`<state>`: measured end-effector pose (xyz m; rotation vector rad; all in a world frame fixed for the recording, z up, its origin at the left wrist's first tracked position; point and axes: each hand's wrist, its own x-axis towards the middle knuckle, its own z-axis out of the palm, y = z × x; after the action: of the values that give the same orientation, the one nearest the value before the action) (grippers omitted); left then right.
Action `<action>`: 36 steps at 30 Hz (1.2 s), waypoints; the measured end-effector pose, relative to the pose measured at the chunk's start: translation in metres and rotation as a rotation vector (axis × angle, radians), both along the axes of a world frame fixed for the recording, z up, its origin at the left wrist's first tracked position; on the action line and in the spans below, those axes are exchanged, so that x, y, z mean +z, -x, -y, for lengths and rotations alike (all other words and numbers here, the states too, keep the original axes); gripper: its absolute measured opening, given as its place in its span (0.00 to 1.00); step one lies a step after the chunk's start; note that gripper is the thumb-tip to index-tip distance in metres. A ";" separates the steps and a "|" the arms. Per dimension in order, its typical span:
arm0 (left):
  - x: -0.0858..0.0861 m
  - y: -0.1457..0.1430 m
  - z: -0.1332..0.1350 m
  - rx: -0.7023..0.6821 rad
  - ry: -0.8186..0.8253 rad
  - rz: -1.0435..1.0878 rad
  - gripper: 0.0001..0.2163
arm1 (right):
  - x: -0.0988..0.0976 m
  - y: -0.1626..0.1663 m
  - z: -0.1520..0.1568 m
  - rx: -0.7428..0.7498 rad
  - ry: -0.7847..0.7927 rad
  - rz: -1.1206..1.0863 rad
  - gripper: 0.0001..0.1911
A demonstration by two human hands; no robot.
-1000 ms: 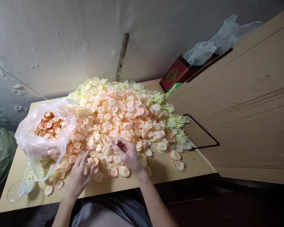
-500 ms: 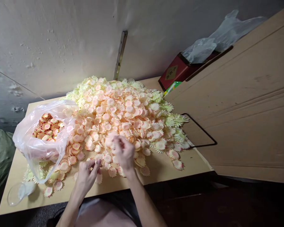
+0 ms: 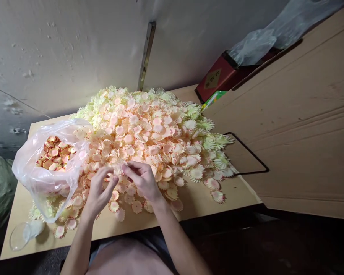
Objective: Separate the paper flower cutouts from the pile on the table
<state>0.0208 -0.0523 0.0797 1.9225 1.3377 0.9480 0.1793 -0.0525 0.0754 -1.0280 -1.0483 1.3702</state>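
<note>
While the right hand pinches a pale petal disc over the heap toward the surface's front edge, the half-curled left hand sits just beside it, its grip unclear, the two hands closer together than half a second ago.

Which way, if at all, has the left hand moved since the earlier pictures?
Yes: judged against the near edge of the table, the left hand has moved farther away from that edge.
</note>
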 end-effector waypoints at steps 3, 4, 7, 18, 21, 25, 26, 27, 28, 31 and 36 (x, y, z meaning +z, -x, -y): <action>-0.004 -0.008 0.017 -0.018 0.120 0.043 0.21 | -0.006 -0.002 -0.004 -0.153 -0.037 0.121 0.18; -0.006 -0.008 0.026 -0.023 0.123 0.047 0.21 | -0.009 -0.009 -0.009 -0.282 -0.046 0.175 0.18; -0.014 0.002 0.047 -0.152 0.167 -0.041 0.21 | -0.018 -0.036 -0.031 -0.645 -0.055 0.268 0.19; -0.020 0.032 -0.014 0.129 -0.120 -0.159 0.22 | -0.026 0.008 -0.021 0.122 -0.645 0.997 0.10; -0.038 0.042 -0.005 0.120 -0.088 -0.238 0.10 | -0.037 0.023 -0.011 0.381 -0.720 1.236 0.14; -0.060 0.045 0.005 0.041 -0.057 -0.353 0.11 | -0.046 0.020 -0.019 0.310 -0.661 1.287 0.13; -0.063 0.043 0.005 0.020 -0.049 -0.384 0.12 | -0.048 0.018 -0.023 0.274 -0.653 1.280 0.12; -0.066 0.041 0.004 0.002 -0.045 -0.419 0.12 | -0.049 0.014 -0.026 0.233 -0.649 1.270 0.12; -0.069 0.039 0.002 0.001 -0.059 -0.451 0.11 | -0.050 0.011 -0.029 0.183 -0.644 1.258 0.12; -0.073 0.033 -0.003 0.036 -0.138 -0.492 0.07 | -0.049 0.002 -0.035 -0.019 -0.642 1.182 0.12; -0.065 0.035 -0.007 0.179 -0.277 -0.263 0.03 | -0.033 -0.009 -0.023 -0.243 -0.673 1.070 0.10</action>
<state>-0.0142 -0.0458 0.0150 2.2270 1.6215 1.0383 0.1883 -0.0297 0.0428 -1.2944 -1.8922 0.1167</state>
